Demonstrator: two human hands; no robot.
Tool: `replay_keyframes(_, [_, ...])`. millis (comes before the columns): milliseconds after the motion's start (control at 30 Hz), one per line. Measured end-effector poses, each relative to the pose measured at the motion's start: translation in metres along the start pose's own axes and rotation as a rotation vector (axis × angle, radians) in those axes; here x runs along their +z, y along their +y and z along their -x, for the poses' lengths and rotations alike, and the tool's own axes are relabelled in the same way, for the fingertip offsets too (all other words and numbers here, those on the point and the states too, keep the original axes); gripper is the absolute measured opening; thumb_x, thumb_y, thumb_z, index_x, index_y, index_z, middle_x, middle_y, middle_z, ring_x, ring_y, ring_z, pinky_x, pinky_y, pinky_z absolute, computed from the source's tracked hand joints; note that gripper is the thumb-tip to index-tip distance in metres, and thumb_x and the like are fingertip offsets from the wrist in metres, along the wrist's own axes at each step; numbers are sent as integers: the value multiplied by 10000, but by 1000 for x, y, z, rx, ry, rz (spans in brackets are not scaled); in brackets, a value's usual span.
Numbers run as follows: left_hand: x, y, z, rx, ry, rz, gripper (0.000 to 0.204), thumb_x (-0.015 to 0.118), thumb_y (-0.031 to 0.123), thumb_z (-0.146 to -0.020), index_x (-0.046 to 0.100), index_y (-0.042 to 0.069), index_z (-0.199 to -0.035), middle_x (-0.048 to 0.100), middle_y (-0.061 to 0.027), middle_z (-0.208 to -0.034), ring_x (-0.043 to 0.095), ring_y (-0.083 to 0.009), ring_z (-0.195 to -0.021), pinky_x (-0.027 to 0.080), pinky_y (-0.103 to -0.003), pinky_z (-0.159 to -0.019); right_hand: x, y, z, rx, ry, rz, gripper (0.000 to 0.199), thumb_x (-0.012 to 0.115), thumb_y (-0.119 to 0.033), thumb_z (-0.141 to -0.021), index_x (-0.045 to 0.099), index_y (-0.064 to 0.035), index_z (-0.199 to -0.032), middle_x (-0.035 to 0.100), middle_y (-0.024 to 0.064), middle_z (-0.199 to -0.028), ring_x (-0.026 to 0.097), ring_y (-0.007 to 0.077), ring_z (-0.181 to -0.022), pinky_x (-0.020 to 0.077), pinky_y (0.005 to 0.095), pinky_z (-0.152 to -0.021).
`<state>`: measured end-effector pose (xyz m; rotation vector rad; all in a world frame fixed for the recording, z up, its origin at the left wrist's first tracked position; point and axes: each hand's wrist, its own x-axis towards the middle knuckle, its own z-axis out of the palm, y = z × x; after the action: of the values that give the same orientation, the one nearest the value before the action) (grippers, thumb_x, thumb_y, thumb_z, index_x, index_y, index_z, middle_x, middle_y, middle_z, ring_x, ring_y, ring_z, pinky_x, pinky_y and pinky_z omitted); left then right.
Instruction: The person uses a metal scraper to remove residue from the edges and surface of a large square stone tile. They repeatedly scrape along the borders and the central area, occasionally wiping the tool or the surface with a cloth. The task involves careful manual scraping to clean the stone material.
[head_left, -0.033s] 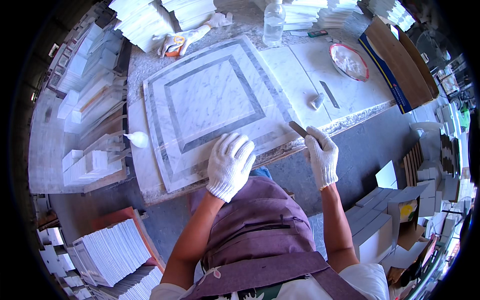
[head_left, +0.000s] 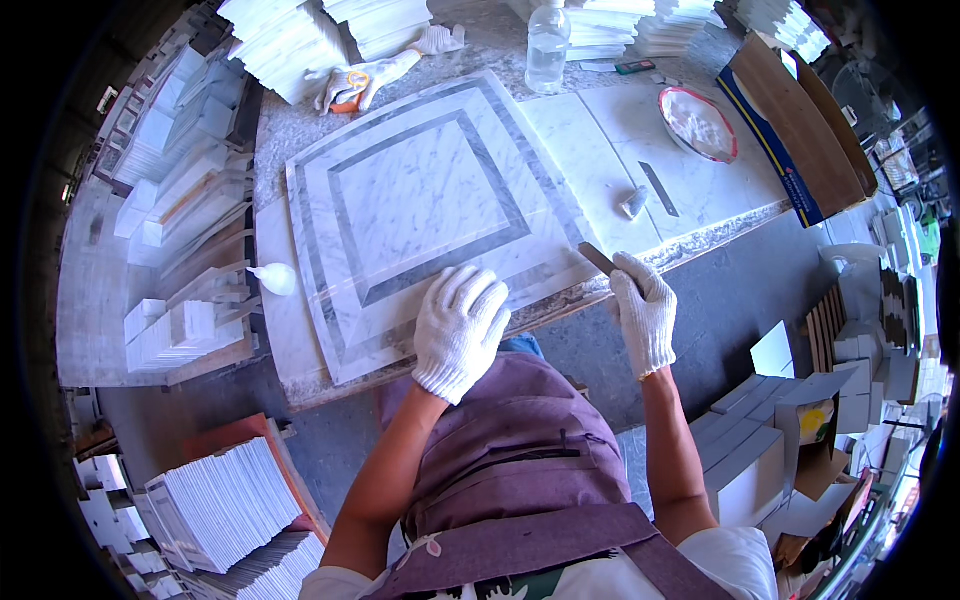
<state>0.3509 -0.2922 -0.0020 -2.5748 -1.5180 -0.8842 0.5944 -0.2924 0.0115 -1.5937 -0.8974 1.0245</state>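
Observation:
A white marble panel (head_left: 415,205) with grey inlaid frames, one inside the other, lies on the worktable (head_left: 600,185). Flat on its near edge rests my left hand (head_left: 462,335), in a white knit glove, fingers stretched out and holding nothing. My right hand (head_left: 645,315), gloved alike, is closed on a thin, flat, dark blade (head_left: 597,258), like a scraper; its handle is hidden by the fingers. The blade's tip points toward the panel's near right corner. Whether it touches the stone I cannot tell.
Right of the panel are a dark strip (head_left: 659,189), a small greyish lump (head_left: 634,203), a red-rimmed bowl (head_left: 668,130) of white paste or powder and a cardboard box (head_left: 800,125). A clear bottle (head_left: 547,55), gloves (head_left: 385,75) and tile stacks stand behind. A white squeeze bottle (head_left: 277,279) lies left.

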Motion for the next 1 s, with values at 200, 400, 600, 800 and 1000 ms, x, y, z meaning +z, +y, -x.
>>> replay_keyframes(200, [-4, 1, -4, -29, -17, 49, 281, 711, 259, -867, 674, 112, -1104, 631, -66, -1198, 555, -292, -1209, 399, -470, -1093, -3, 10, -1, -214, 24, 188, 281, 640, -104, -949, 695, -20, -1212, 684, 33, -872, 604, 93, -710, 499, 240, -623])
replay_keyframes(400, [8, 20, -35, -51, -63, 162, 477, 768, 341, -820, 619, 130, -1221, 602, -87, -1272, 546, -310, -1229, 412, -462, -1079, -21, -8, 13, 120, -78, -602, 560, 575, -133, -1009, 368, 11, -1509, 583, 23, -981, 549, 88, -768, 483, 221, -642])
replay_keyframes(600, [63, 19, -82, 37, -126, -37, 620, 602, 561, -899, 558, 122, -1334, 535, -134, -1392, 452, -299, -1349, 309, -480, -1157, -44, -1, 40, 336, -229, -1000, 344, 548, -160, -1029, 506, -55, -1354, 589, -14, -949, 544, 68, -738, 465, 224, -638])
replay_keyframes(800, [50, -10, -111, 18, -404, -205, 682, 331, 603, -1000, 404, 141, -1497, 343, -117, -1589, 310, -292, -1471, 167, -457, -1229, -76, 18, 48, 409, -258, -1203, 245, 575, -259, -1023, 576, -113, -1220, 612, -41, -885, 523, 63, -659, 428, 233, -576])
replay_keyframes(1000, [43, 22, -71, 443, -409, 149, 654, 338, 576, -1015, 327, 210, -1557, 275, -82, -1633, 237, -278, -1512, 141, -467, -1239, -74, -2, 42, 365, -175, -1154, 204, 542, -240, -1036, 597, -117, -1190, 596, -28, -900, 538, 77, -673, 439, 235, -576])
